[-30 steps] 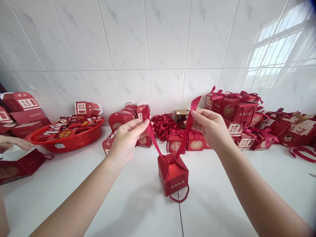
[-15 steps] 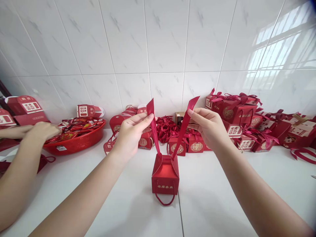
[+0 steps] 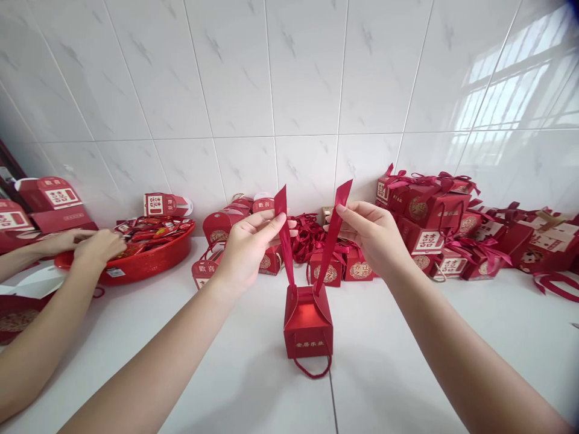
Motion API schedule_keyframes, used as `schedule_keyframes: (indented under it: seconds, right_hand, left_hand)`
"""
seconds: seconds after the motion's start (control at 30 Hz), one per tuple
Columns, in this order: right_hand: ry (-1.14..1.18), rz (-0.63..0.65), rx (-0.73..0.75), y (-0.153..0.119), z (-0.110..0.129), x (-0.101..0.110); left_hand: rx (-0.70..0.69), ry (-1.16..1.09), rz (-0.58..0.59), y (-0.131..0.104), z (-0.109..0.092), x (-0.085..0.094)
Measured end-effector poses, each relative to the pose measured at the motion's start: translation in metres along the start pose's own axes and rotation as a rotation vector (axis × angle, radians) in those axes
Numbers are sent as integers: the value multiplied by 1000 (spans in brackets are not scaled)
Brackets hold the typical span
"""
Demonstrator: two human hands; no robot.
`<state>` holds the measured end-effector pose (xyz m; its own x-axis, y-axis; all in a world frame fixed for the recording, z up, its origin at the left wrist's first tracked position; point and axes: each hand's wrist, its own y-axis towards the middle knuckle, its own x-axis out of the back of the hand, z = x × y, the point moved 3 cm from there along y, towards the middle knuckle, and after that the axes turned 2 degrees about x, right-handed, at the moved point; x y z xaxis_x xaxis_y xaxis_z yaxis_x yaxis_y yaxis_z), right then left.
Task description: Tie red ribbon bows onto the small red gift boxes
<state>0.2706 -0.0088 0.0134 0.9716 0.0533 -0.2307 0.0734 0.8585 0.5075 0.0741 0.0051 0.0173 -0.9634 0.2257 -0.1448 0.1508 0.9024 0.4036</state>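
Note:
A small red box (image 3: 308, 337) with gold lettering and a cord handle stands upright on the white table (image 3: 253, 374). Two ends of a dark red ribbon (image 3: 286, 256) rise from its top in a V. My left hand (image 3: 253, 244) pinches the left end near its tip. Between the thumb and fingers of my right hand (image 3: 368, 232) is the right end. Neither hand touches the box itself.
A person's hands (image 3: 102, 244) are at a red basin (image 3: 149, 265) of wrapped packets on the left. Ribbon-tied boxes (image 3: 434, 208) are piled at the right. Behind my hands lie a heap of ribbons (image 3: 307, 238) and more boxes (image 3: 359, 265).
My hands have come slightly closer together with the ribbon ends. The box appears a little further right. The other person's hands have moved right, over the basin.

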Motion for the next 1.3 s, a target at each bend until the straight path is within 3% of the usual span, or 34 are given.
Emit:
schedule_keyframes:
  seconds: [0.17,0.27,0.4,0.57,0.63,0.8,0.93,1.0,1.07,1.2,1.3]
  right_hand:
    - [-155,-11,-14,3,1,-7]
    - [-250,126,-12,1,2,-17]
    - [-210,382,15,-6,0,-27]
    - [-232,460,63,-9,-7,-26]
    - [-323,485,189,-9,-8,-24]
    - [-698,540,710,-11,-10,-16]
    - [-824,493,889,-13,-12,-13]
    - [-810,456,886,-15,-14,-13]
    - [-754,396,841,-20,-16,-11]
    - [-571,269,635,-32,-27,1]
    - [-451,196,457,-41,-37,16]
  left_hand:
    - [-27,103,36,-1,-3,-6]
    - [-8,217,104,-3,-5,-10]
    - [38,351,123,-3,-3,-11]
    - [50,366,168,-3,4,-9]
    - [84,315,189,-3,6,-7]
    - [208,49,187,-1,10,-2]
    - [258,-42,207,-4,10,-4]
    - [177,54,197,-8,7,-5]
    - [-6,294,147,-16,2,-3]
    - [-460,842,36,-32,-6,2]
    - [-591,1013,-64,-37,-6,14]
